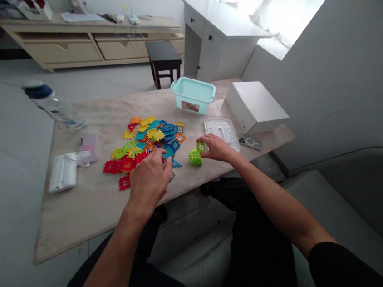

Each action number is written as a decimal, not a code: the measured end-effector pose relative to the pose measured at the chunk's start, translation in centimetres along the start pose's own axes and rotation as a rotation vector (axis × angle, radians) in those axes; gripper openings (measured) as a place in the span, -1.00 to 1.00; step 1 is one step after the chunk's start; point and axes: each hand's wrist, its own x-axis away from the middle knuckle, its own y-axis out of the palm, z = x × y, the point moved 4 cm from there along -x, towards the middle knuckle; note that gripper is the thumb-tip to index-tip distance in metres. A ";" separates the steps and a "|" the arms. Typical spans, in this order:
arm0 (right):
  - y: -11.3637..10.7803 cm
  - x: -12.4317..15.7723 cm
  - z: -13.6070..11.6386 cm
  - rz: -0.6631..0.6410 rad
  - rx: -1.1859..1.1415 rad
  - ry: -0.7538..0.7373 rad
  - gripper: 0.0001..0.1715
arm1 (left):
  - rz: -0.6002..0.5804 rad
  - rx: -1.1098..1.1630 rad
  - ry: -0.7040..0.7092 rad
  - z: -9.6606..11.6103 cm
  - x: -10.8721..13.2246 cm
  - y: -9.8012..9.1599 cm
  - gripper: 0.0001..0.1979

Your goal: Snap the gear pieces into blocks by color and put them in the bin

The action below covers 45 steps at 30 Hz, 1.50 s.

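Observation:
My right hand (pixel 215 148) pinches a green interlocking tile (pixel 201 147) with a window pattern between thumb and fingers. Just left of that tile, a small stack of green tiles (pixel 195 157) stands on the table (pixel 93 217). My left hand (pixel 149 173) is over the near side of a heap of coloured toothed tiles (pixel 156 134), its thumb and forefinger apart. Red tiles (pixel 112 166) lie left of it, blue tiles (pixel 167 127) beyond it. Some of the heap is hidden under this hand.
A light-blue bin (pixel 193 89) stands at the back, with a white lid (pixel 222 131) in front. To the right are a white box (pixel 257 104) and a phone (pixel 250 142). A water bottle (pixel 59 109) and a white case (pixel 62 173) stand on the left.

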 end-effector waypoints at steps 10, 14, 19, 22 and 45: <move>3.7 -1.1 -1.3 -0.119 0.108 -0.066 -0.39 | -0.010 -0.024 -0.006 -0.1 0.4 -0.4 -0.68; 4.3 -0.8 -1.1 -0.123 0.070 -0.074 -0.34 | -0.024 -0.017 -0.002 -0.5 0.5 -0.4 -0.72; 5.3 -0.9 -1.0 -0.104 0.043 -0.078 0.22 | -0.050 -0.012 0.000 -1.1 0.6 -0.1 -0.73; 6.2 -1.1 -1.4 -0.139 0.053 -0.083 0.24 | -0.044 -0.024 0.003 -1.1 0.6 0.0 -0.71; 6.2 -1.3 -2.6 -0.301 0.202 -0.057 -0.39 | -0.118 -0.070 0.027 -0.8 0.7 -0.5 -0.61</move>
